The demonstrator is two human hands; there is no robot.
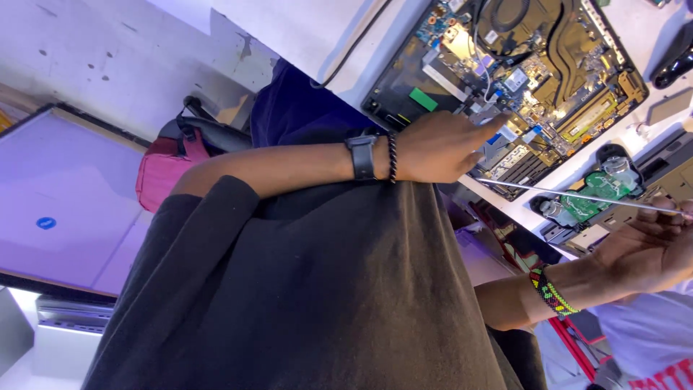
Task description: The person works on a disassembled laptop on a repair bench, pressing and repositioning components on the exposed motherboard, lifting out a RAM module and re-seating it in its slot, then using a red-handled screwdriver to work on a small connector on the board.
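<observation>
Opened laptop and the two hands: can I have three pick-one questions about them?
1. The left hand with the black watch rests: A on a plate; B on the opened black laptop; C on a chair.
2. The soft fabric bag is: A pink; B yellow; C white.
3. The thin metal rod is: A snapped; B lying flat; C gripped by the right hand.
B, its fingers touch the laptop's boards; A, pink fabric shows beside the arm; C, fingers close around the rod's end.

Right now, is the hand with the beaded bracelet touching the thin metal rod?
Touching. The head view shows the hand with the beaded bracelet closed around one end of the thin metal rod, fingers over it.
</observation>
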